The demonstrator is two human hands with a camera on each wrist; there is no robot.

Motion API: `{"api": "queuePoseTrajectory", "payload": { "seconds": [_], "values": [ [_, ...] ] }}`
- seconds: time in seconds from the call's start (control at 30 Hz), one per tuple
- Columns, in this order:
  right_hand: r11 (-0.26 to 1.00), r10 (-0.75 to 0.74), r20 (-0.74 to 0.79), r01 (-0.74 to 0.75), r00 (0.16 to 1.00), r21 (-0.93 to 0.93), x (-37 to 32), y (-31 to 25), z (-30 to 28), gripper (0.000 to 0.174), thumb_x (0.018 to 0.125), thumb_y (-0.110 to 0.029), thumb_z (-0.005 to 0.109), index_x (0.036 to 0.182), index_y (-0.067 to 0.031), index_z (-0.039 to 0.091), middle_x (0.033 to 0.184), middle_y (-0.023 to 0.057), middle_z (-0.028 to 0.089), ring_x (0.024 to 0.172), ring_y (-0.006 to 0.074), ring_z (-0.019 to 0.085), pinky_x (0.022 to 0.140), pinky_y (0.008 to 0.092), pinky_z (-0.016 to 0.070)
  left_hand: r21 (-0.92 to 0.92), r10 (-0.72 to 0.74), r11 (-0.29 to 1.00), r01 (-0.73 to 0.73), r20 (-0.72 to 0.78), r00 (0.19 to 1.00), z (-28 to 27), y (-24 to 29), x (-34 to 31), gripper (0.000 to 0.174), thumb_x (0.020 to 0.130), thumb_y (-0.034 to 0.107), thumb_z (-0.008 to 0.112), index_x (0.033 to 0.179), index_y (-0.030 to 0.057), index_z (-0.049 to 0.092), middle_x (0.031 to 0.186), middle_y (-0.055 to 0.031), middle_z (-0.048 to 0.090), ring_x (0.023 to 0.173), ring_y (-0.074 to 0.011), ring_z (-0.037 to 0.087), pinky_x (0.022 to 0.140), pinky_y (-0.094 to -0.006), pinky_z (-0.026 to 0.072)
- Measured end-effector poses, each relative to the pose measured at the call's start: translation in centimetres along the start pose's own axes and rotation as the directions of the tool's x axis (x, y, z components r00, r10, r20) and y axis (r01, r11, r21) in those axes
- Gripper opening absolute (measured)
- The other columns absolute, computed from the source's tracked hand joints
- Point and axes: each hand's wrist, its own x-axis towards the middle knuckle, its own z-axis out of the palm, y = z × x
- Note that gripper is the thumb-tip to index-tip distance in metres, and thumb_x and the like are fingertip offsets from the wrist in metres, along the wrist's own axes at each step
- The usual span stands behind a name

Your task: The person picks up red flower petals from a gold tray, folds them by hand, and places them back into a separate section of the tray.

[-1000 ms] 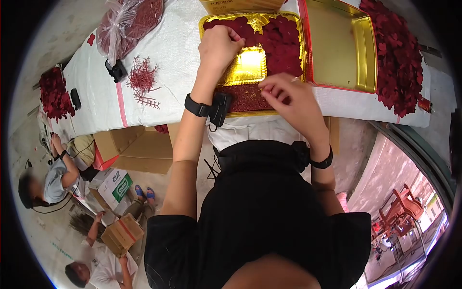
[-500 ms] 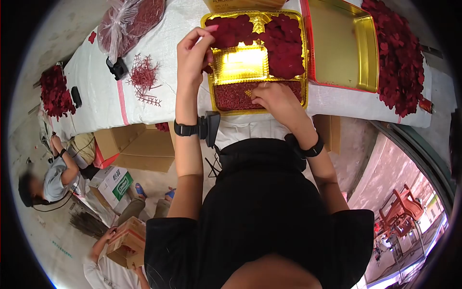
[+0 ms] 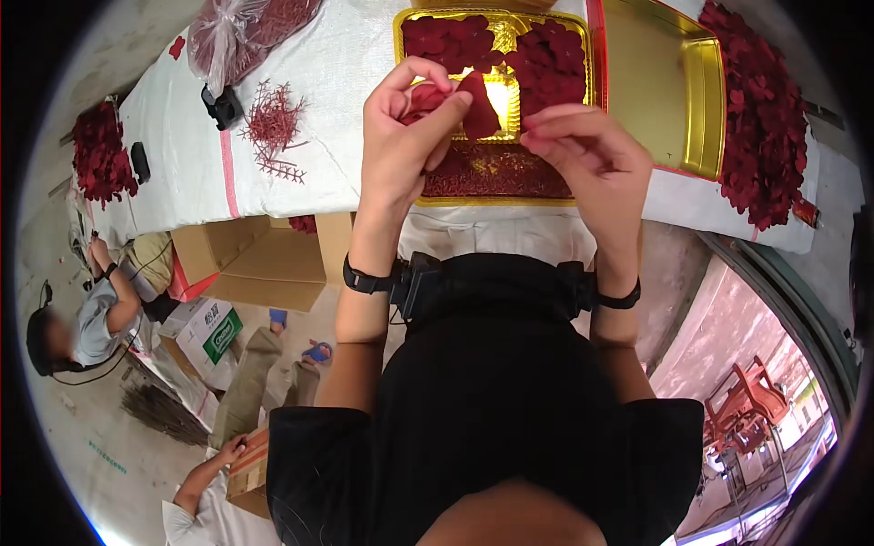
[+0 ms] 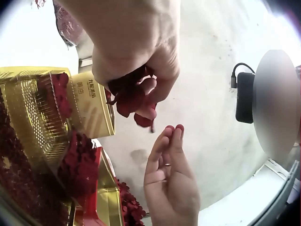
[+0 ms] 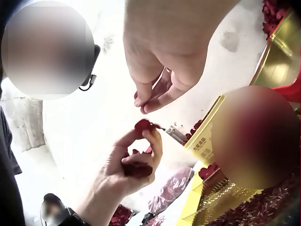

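My left hand [image 3: 405, 136] holds several dark red fabric petals [image 3: 481, 111], one pinched upright between thumb and finger. More petals bunch inside the palm, visible in the left wrist view as red petals [image 4: 129, 101]. To its right, my right hand [image 3: 601, 164] is raised with thumb and fingertips together. Whether it pinches something small, I cannot tell. In the right wrist view its fingertips [image 5: 143, 107] are just above the held petal [image 5: 142, 126]. Below both hands is a gold plastic tray [image 3: 510, 202], with petal stacks [image 3: 555, 64] at the back and small red pieces [image 3: 496, 173] in the front compartment.
A red, gold-lined box [image 3: 651, 82] stands right of the tray, beside a large petal heap [image 3: 765, 118]. Leftward lie red twig-like pieces [image 3: 273, 127], a black device [image 3: 221, 107] and a plastic bag [image 3: 246, 41]. Cardboard boxes and other people are beyond the table.
My left hand has come from the tray's left side toward its middle, showing petals. My right hand has lifted from the front compartment and moved right, facing the left hand.
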Motion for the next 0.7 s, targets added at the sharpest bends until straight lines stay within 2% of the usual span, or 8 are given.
{"api": "queuePoseTrajectory", "payload": {
  "seconds": [0.07,0.17,0.23,0.43,0.53,0.63,0.7],
  "values": [
    [0.993,-0.087,-0.045,0.091,0.995,0.079,0.2,-0.3,0.6,0.019,0.082,0.014,0.057,0.1,0.0082,0.06,0.099,0.0133,0.064,0.095,0.0191,0.064,0.084,0.027,0.0532,-0.009,-0.008,1.0,0.009,0.011,1.0,0.7,0.7,-0.3,0.015,0.081,-0.005,0.062,0.09,0.005,0.054,0.063,0.003,0.055,0.044,0.0012,0.039,0.036,-0.0161,0.0228],
    [0.989,-0.147,-0.054,0.147,0.988,0.004,0.6,-0.2,1.2,0.02,0.083,0.014,0.056,0.103,0.0081,0.058,0.1,0.0132,0.064,0.093,0.0195,0.065,0.084,0.0271,0.0533,0.048,0.009,0.999,-0.009,-0.009,1.0,1.6,1.3,-0.8,0.017,0.081,-0.005,0.062,0.095,0.003,0.057,0.069,0.0,0.059,0.046,0.0005,0.043,0.036,-0.0153,0.0263],
    [0.993,-0.118,-0.044,0.12,0.992,0.025,0.6,-0.3,1.5,0.02,0.083,0.013,0.057,0.102,0.0081,0.058,0.099,0.0133,0.064,0.092,0.0197,0.065,0.084,0.0271,0.0533,0.101,0.025,0.995,-0.021,-0.035,0.999,1.8,1.3,-1.1,0.019,0.081,-0.005,0.062,0.098,0.0017,0.059,0.074,-0.0014,0.061,0.047,0.0003,0.045,0.036,-0.015,0.0281],
    [0.992,-0.119,-0.077,0.116,0.99,-0.04,0.5,-0.4,1.8,0.02,0.082,0.012,0.06,0.101,0.0071,0.059,0.099,0.013,0.064,0.09,0.0194,0.066,0.083,0.0268,0.0534,-0.005,-0.008,1.0,0.008,0.038,0.999,0.9,0.9,-1.3,0.016,0.081,-0.002,0.065,0.096,0.0,0.063,0.077,-0.0004,0.061,0.048,0.0012,0.044,0.038,-0.0155,0.029],
    [0.997,-0.068,-0.061,0.067,0.996,-0.031,0.7,-0.3,1.7,0.019,0.081,0.012,0.061,0.1,0.0065,0.06,0.098,0.0125,0.064,0.091,0.0186,0.066,0.083,0.0266,0.0532,0.081,-0.036,0.996,0.026,0.13,0.991,1.1,1.4,-1.2,0.014,0.082,0.002,0.066,0.096,-0.0002,0.064,0.077,-0.0002,0.062,0.047,0.0013,0.043,0.039,-0.0152,0.0276],
    [0.999,-0.049,-0.037,0.048,0.998,-0.024,0.8,-0.3,1.6,0.02,0.081,0.012,0.061,0.1,0.0061,0.059,0.098,0.0116,0.064,0.091,0.0172,0.065,0.084,0.0262,0.0527,0.169,0.011,0.985,-0.03,0.112,0.994,1.4,0.9,-0.8,0.014,0.084,0.007,0.067,0.096,0.0002,0.065,0.073,0.0006,0.063,0.045,0.0012,0.042,0.038,-0.0151,0.0257],
    [0.998,-0.059,-0.051,0.058,0.997,-0.006,0.7,-0.2,1.5,0.02,0.081,0.012,0.061,0.101,0.0059,0.059,0.099,0.0108,0.063,0.092,0.0162,0.064,0.084,0.0258,0.0523,0.127,-0.043,0.991,0.04,0.023,0.999,1.4,0.8,-0.9,0.014,0.084,0.008,0.067,0.096,0.0006,0.065,0.07,0.0011,0.062,0.044,0.001,0.041,0.037,-0.0152,0.0251]
  ]
}}
